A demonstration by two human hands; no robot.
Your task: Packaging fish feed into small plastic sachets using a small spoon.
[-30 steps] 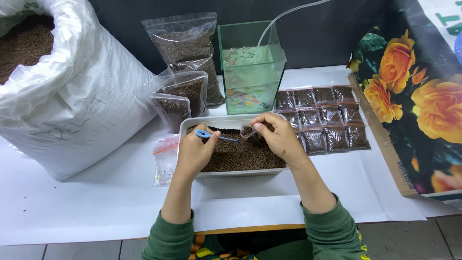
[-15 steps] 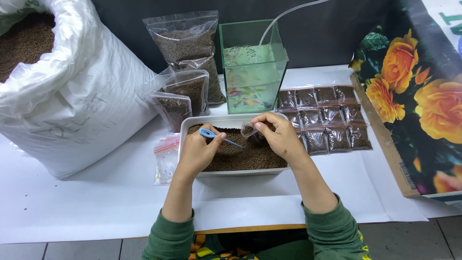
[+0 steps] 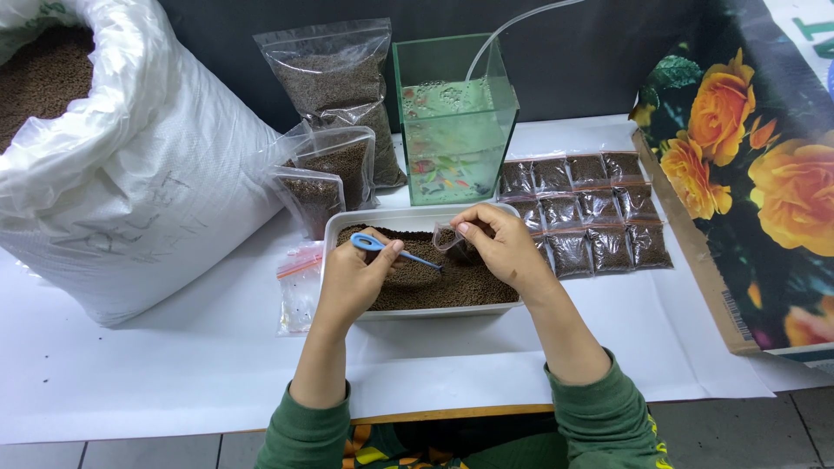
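White tray (image 3: 334,227) of brown pellets sits mid-bench. Left hand (image 3: 352,282) pinches blue scoop (image 3: 391,250), long axis pointing right toward small clear bag (image 3: 450,241), just beside its tip. Right hand (image 3: 504,247) grips that bag over the tray.

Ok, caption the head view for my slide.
Left hand holds blue scoop, right hand holds small bag over pellet tray.

Blue scoop (image 3: 375,244) in left-hand fingers (image 3: 393,252). Clear sm. bag (image 3: 449,240) at right-hand fingertips (image 3: 465,229). Under both: white tray (image 3: 334,227) w/ dark brown pellets (image 3: 434,285). Beyond fingers: green-tinted tank (image 3: 454,122). Sleeves (image 3: 304,434) green. Far right of fingers: orange/yellow rose print (image 3: 764,148).
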